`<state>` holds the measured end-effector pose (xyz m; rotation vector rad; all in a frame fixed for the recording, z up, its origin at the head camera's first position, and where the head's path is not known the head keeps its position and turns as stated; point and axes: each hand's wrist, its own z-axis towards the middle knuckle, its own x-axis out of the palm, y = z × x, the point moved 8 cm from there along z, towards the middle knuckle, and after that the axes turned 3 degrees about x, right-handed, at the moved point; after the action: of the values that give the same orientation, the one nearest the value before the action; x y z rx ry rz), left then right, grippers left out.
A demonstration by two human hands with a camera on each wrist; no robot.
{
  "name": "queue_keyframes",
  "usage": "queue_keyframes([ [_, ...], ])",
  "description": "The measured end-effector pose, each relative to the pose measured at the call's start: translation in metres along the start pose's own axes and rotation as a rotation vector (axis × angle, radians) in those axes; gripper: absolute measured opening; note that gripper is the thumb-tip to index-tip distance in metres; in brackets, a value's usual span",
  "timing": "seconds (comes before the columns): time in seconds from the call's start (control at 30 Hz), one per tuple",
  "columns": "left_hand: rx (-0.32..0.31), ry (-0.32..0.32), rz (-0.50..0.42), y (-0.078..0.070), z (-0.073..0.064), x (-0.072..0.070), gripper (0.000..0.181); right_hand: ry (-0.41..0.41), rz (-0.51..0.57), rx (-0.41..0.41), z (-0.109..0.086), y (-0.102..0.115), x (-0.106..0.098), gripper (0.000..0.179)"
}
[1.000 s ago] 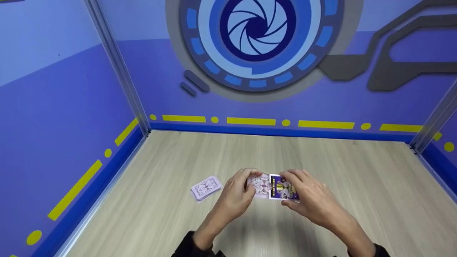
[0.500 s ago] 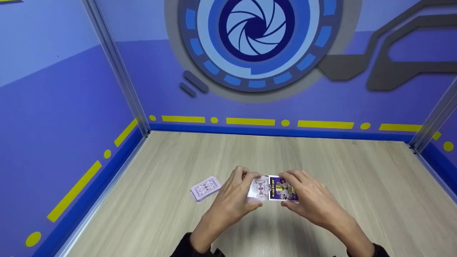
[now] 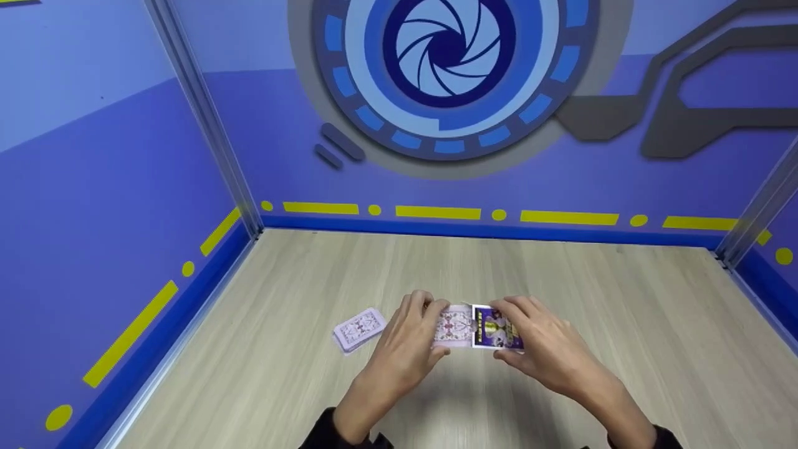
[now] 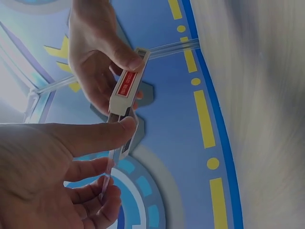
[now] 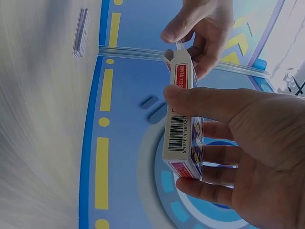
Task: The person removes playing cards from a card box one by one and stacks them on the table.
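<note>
In the head view my left hand (image 3: pixel 399 349) pinches a stack of playing cards (image 3: pixel 454 325) by its long edges, thumb on the near side. The cards have a pale pink patterned back, and their right end sits inside the open end of a card box (image 3: pixel 489 327). That box is purple and gold with a white border, and my right hand (image 3: pixel 555 349) grips it between thumb and fingers. A barcode and red labels show on the box's narrow side (image 5: pixel 178 133) in the right wrist view. From the left wrist view, my left thumb (image 4: pixel 102 136) lies near the box's mouth.
A second stack of cards (image 3: pixel 360 328) lies face down on the wooden table (image 3: pixel 299 268), left of my left hand. Blue printed panels (image 3: pixel 386 181) stand behind the table and along its sides, joined by metal posts (image 3: pixel 206 118).
My left hand has shifted its grip, its fingers now straighter along the cards' edges than a second ago. The right hand and the box have barely moved.
</note>
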<state>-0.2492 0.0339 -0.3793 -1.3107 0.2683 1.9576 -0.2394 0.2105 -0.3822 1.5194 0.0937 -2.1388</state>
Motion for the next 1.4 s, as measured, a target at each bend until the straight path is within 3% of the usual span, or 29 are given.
queue_keyframes([
  [0.23,-0.052,-0.037,-0.043,0.011,-0.002,-0.017,0.070,-0.028,0.016,0.022,0.000,-0.010,-0.010,0.073],
  [0.43,-0.118,-0.106,-0.027,0.032,-0.006,-0.035,0.068,-0.080,0.029,0.021,-0.001,-0.019,-0.021,0.072],
  [0.73,-0.313,-0.125,-0.043,0.074,-0.013,-0.051,0.067,-0.086,0.021,0.042,-0.002,-0.027,-0.028,0.070],
  [1.0,-0.472,-0.032,-0.136,0.106,-0.018,-0.045,0.067,-0.077,0.017,0.063,-0.004,-0.029,-0.027,0.070],
  [1.2,-0.586,0.032,-0.175,0.132,-0.024,-0.031,0.068,-0.075,0.023,0.064,-0.003,-0.028,-0.027,0.070],
  [1.4,-0.636,0.096,-0.163,0.149,-0.027,-0.013,0.068,-0.064,0.026,0.074,-0.002,-0.028,-0.025,0.071],
])
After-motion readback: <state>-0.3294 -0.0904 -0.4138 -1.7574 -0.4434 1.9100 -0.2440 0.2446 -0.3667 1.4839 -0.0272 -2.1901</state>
